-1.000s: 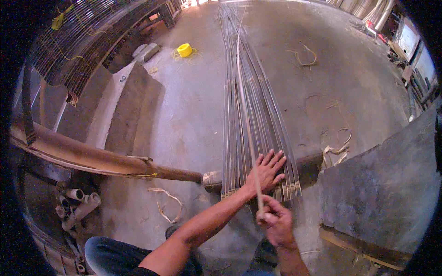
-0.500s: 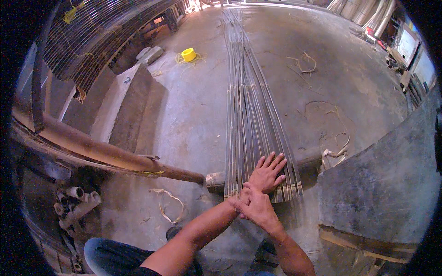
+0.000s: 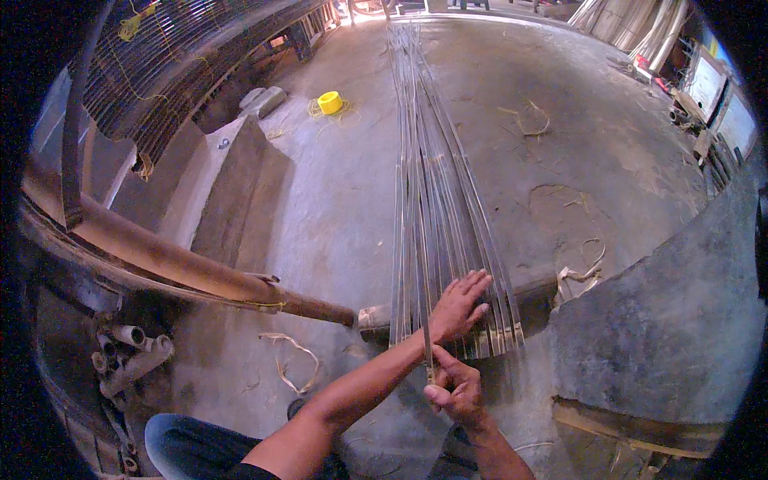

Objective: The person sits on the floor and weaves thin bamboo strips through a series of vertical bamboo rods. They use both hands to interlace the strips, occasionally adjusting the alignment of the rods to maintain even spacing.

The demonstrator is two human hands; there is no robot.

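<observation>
Long thin slats (image 3: pixel 436 216), which look like split bamboo, fan out toward me across the floor, their near ends resting over a round log (image 3: pixel 374 318). My left hand (image 3: pixel 460 306) lies on the slats near that log, palm down with its fingers stretched out. Below it, my right hand (image 3: pixel 458 390) is closed on the near end of one slat (image 3: pixel 428 352), pinched between thumb and fingers. That slat's end is lifted above the others and passes over my left wrist.
A brown pole (image 3: pixel 160 260) runs in from the left toward the log. A concrete block (image 3: pixel 240 188) and a yellow roll (image 3: pixel 329 102) stand farther off. A large grey panel (image 3: pixel 656 320) is on the right. Loose fibre strips (image 3: pixel 292 364) lie on the floor.
My right hand has come down and away from my left wrist, drawing one slat's end toward me. The fingers of my left hand have moved closer together.
</observation>
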